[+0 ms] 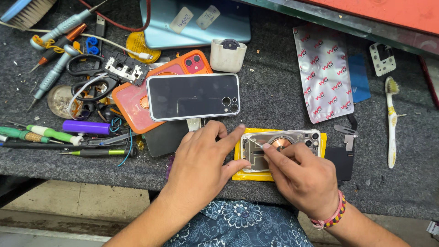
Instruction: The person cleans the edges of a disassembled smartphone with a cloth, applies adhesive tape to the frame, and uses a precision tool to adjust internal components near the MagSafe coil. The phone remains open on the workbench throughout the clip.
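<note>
On the grey mat, left hand [203,153] steadies an opened phone housing [279,148]; right hand [299,176] pinches fine tweezers [257,144] inside; housing likely light, stiff, fragile; best held by edges.

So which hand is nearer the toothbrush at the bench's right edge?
The right hand. It works at the opened phone housing, left of the toothbrush; the left hand lies further left, on the housing's far side.

We see a bare-metal silver phone housing [280,148] with a shiny copper coil [282,143], lying on a glossy yellow plastic pad [323,142]. The grey cloth bench mat [274,98] looks rough and matt.
</note>
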